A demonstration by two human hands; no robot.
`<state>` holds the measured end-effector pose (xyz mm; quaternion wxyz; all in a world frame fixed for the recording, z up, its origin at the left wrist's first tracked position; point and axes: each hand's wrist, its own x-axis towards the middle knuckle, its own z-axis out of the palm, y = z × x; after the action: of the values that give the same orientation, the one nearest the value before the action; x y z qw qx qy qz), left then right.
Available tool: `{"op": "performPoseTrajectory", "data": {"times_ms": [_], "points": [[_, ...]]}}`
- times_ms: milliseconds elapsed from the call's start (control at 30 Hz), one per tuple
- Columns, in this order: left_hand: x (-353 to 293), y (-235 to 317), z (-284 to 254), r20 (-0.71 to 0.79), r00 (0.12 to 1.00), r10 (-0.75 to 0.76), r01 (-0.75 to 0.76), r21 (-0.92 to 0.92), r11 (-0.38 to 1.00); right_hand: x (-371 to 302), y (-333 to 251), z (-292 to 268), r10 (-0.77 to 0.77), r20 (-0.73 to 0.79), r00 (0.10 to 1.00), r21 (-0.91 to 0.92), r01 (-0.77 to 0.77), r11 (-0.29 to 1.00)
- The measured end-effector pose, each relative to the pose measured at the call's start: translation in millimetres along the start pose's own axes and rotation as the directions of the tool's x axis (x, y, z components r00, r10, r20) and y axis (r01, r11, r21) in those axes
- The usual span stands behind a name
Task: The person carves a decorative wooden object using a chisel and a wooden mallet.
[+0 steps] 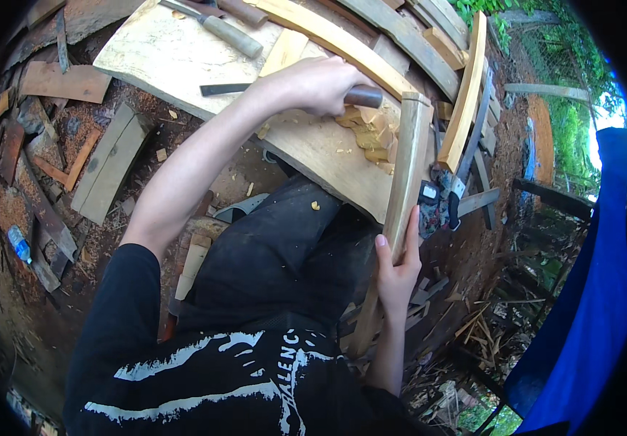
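Note:
My left hand (321, 86) is closed around the wooden handle (364, 96) of a chisel. Its flat dark blade (220, 90) shows on the other side of my forearm, over the pale workboard (313, 156). My right hand (399, 272) holds a long squared wooden bar (406, 167), thumb on one side and fingers on the other. The bar slants from my lap up past the board's right edge. Curled wood shavings (373, 138) lie on the board beneath my left hand. Farther off on the board rests another chisel with a wooden handle (232, 36).
Long curved timber pieces (466, 94) are stacked beyond and right of the board. A small black-and-white device (428, 192) sits on a cloth bundle at right. Offcuts (114, 163) and a plastic bottle (19, 243) lie on the left ground. A blue sheet (582, 291) hangs far right.

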<state>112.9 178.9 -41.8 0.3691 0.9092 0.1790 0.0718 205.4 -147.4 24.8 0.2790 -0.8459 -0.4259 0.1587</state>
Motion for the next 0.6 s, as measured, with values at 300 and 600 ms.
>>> {"op": "performPoseTrajectory", "data": {"times_ms": [300, 600], "points": [[-42.4, 33.6, 14.0, -0.191, 0.962, -0.197, 0.202, 0.005, 0.979, -31.2, 8.9, 5.1, 0.174, 0.034, 0.984, 0.096, -0.177, 0.980], [-48.6, 38.5, 25.2, -0.217, 0.946, -0.240, 0.226, -0.086, 0.970, -28.2, 18.9, 20.2, 0.121, 0.076, 0.990, 0.129, -0.130, 0.983]]}}
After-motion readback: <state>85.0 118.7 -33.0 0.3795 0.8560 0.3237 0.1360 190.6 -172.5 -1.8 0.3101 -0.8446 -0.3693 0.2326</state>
